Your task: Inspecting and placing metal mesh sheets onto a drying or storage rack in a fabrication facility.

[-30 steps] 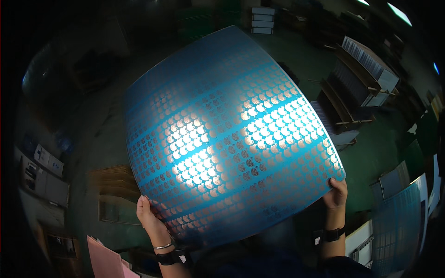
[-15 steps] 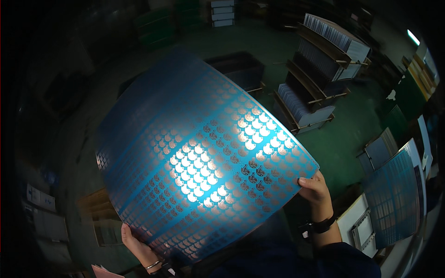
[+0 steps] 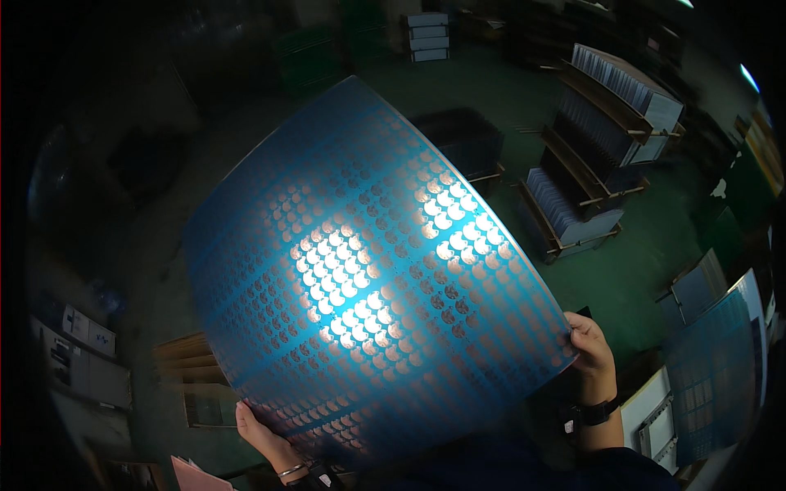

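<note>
A large blue circuit board panel [image 3: 393, 286] is held up in front of me, tilted, with rows of small round copper-coloured pads. Bright light reflects off the pads in its middle and toward its right edge. My left hand [image 3: 262, 434] is closed on the near left edge of the panel. At the right corner my right hand [image 3: 593, 348] grips the edge, the fingers partly hidden by the panel. A bracelet shows at my left wrist and a dark band at my right one.
Racks of upright panels [image 3: 585, 184] stand on the green floor at the far right. More blue panels [image 3: 712, 376] lean at the near right beside a white frame [image 3: 651, 409]. White boxes [image 3: 428, 37] are stacked at the back. Brown boards [image 3: 192, 358] lie low on the left.
The view has shifted, so the background sits further right and lower. The panel has tilted slightly in my hands and its bright reflections have moved. Both hands keep their hold.
</note>
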{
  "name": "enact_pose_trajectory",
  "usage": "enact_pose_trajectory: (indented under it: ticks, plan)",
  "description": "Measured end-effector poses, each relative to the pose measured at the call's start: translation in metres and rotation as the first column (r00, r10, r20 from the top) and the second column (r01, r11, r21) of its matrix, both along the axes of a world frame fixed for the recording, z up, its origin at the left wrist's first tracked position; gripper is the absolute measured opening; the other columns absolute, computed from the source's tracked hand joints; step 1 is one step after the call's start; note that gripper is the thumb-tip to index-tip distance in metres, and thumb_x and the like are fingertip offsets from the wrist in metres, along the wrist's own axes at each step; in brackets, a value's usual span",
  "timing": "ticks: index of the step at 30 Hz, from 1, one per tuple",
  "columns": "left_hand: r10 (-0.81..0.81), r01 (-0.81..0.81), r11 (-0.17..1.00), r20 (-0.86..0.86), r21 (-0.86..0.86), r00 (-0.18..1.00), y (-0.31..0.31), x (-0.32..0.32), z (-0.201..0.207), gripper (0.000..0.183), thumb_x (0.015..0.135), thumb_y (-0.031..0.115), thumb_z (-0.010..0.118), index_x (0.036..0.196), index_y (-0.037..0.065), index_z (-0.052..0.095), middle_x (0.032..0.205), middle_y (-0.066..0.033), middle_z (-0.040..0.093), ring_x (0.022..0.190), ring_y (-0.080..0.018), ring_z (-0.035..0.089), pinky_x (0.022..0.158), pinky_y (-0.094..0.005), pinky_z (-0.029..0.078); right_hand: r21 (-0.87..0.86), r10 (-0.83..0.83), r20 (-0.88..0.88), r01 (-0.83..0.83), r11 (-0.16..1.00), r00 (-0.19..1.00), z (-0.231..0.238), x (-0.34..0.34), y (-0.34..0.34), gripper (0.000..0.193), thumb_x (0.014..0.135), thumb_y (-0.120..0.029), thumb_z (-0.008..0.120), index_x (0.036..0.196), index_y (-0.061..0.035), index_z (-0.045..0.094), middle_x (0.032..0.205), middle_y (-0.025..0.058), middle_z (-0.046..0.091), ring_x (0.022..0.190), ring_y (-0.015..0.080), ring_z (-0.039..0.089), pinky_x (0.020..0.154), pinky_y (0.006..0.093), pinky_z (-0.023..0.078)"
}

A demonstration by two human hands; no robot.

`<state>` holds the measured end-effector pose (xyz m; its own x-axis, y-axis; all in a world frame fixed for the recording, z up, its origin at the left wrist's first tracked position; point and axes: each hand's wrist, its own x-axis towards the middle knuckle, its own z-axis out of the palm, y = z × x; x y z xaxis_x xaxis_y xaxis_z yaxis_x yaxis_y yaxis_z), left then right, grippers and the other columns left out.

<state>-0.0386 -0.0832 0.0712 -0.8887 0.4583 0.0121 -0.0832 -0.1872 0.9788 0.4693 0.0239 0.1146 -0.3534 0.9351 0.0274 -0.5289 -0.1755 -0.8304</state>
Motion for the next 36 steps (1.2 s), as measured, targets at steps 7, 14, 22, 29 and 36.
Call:
enact_pose_trajectory:
  ticks: [7,14,22,29,36]
  plan:
    - [0.152,-0.154,0.985,-0.033,-0.080,0.988,-0.002,0.005,0.007,0.028,0.098,0.028,0.047,0.084,0.003,0.053,0.081,0.0023,0.053,0.072,-0.0064,0.050,0.065,-0.0222,0.043,-0.001,-0.019,0.405,0.021,1.000,0.914,0.000,-0.007,0.008,0.026,0.087,-0.025,0.064,0.095,-0.0010,0.062,0.075,-0.0010,0.058,0.064,0.0059,0.052,0.059,0.0197,0.042]
    - [0.184,-0.178,0.982,-0.097,0.067,0.978,0.005,0.015,0.014,0.032,0.098,0.027,0.046,0.073,0.007,0.044,0.070,0.0056,0.049,0.061,-0.0033,0.046,0.056,-0.0202,0.039,-0.043,-0.043,0.353,0.062,0.997,0.935,-0.028,-0.003,0.014,0.016,0.088,-0.019,0.061,0.091,-0.0029,0.061,0.079,0.0001,0.060,0.071,0.0084,0.056,0.063,0.0250,0.047]
    - [-0.067,0.079,0.991,-0.102,0.111,0.992,0.005,0.039,0.031,0.023,0.097,0.019,0.046,0.085,0.002,0.055,0.080,0.0015,0.057,0.072,-0.0055,0.052,0.065,-0.0217,0.044,-0.125,-0.206,0.304,0.253,0.959,0.930,-0.046,0.002,0.018,0.012,0.092,-0.019,0.057,0.091,-0.0076,0.060,0.085,0.0039,0.064,0.076,0.0158,0.061,0.068,0.0302,0.051]
    - [-0.227,0.232,0.970,-0.065,0.076,0.972,0.018,0.079,0.045,0.016,0.094,0.014,0.051,0.092,0.000,0.059,0.073,0.0019,0.058,0.057,-0.0025,0.047,0.051,-0.0169,0.037,-0.061,-0.420,0.338,0.465,0.883,0.842,-0.085,0.029,0.023,0.020,0.096,-0.022,0.049,0.082,-0.0096,0.055,0.074,0.0033,0.061,0.064,0.0138,0.059,0.057,0.0276,0.048]
    - [-0.360,0.360,0.932,-0.017,0.032,0.933,0.027,0.099,0.048,0.015,0.092,0.013,0.053,0.093,0.000,0.060,0.074,-0.0010,0.058,0.053,-0.0033,0.046,0.045,-0.0162,0.036,-0.090,-0.508,0.393,0.581,0.809,0.767,-0.123,0.070,0.017,0.023,0.094,-0.027,0.053,0.101,-0.0055,0.056,0.096,0.0038,0.056,0.092,0.0156,0.053,0.082,0.0334,0.041]
